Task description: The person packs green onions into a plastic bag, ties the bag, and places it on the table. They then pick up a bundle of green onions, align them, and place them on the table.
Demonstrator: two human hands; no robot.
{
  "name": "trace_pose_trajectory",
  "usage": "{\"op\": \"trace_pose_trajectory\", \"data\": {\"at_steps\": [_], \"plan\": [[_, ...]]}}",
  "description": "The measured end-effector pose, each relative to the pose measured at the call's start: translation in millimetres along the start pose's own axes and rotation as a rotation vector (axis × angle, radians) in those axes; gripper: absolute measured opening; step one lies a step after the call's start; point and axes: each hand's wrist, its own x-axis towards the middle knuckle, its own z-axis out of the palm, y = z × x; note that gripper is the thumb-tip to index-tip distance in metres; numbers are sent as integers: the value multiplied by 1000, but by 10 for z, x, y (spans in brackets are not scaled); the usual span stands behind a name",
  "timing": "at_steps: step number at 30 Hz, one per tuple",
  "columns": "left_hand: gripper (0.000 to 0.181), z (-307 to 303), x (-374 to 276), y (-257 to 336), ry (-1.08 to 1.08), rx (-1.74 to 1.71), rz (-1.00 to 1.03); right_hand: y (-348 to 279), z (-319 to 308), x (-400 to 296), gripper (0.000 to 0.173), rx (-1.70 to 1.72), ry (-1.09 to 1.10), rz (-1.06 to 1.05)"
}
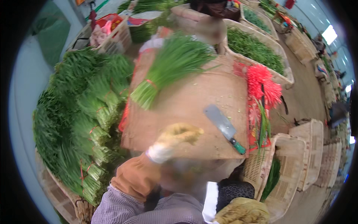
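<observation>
My left hand point(181, 133), in a yellowish glove, is over the near part of the brown covered tabletop point(179, 109), fingers curled and blurred; whether it holds anything small cannot be told. My right hand point(242, 211), also gloved, is low at the bottom edge, its fingers not clear. Beyond the left hand lies a bundle of green chives point(170, 63), tied with a red band point(151, 83) near its pale cut ends. A cleaver point(221, 120) with a green and black handle lies flat on the right side of the tabletop, touched by neither hand.
Tied green bundles point(95, 126) are piled at the left. Red ties point(264, 84) hang by the table's right edge. A plastic crate point(285, 173) with some greens stands lower right. A basket of loose greens point(254, 47) is behind, beside another person's arm point(187, 14).
</observation>
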Motion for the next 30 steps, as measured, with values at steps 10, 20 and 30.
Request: {"op": "trace_pose_trajectory", "data": {"at_steps": [10, 20, 30], "plan": [[23, -134, -70, -133, 40, 3, 130, -30, -42, -41, 27, -80, 29, -76], [23, -133, -23, 33, -1, 40, 161, 164, -476, -358, 28, -35, 954, -126], [26, -252, -68, -23, 58, 137, 122, 90, 200, -311, 19, -210, 674, -355]]}}
